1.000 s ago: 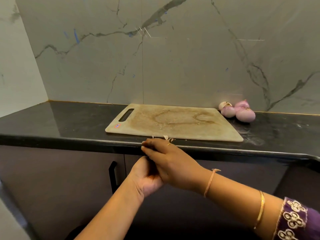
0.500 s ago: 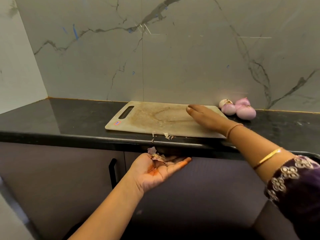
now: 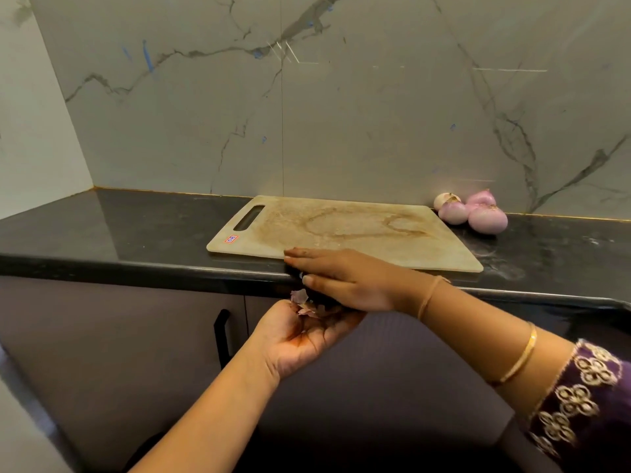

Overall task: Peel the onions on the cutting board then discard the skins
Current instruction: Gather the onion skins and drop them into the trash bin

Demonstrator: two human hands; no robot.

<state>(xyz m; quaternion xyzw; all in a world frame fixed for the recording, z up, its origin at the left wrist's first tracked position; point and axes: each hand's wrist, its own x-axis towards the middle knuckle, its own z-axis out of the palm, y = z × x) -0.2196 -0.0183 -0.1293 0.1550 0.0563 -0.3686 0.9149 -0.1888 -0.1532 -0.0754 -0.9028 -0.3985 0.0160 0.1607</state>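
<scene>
A stained beige cutting board [image 3: 358,227] lies on the black counter with nothing on it. Several peeled pink onions [image 3: 478,213] sit on the counter just beyond the board's right end, against the wall. My left hand [image 3: 300,336] is cupped palm up below the counter's front edge, and bits of onion skin [image 3: 305,305] lie in it. My right hand [image 3: 345,278] is flat, fingers straight, at the board's front edge and over the counter lip, directly above the left palm.
The black counter [image 3: 119,233] runs along a marble-patterned wall [image 3: 341,114]. Below it are grey cabinet doors with a black handle [image 3: 222,336]. A wet smear marks the counter to the right of the board.
My right hand has come back from the board's far middle to its front edge, sweeping toward me over the counter lip. The skin scraps seen at the edge are now hidden under it.
</scene>
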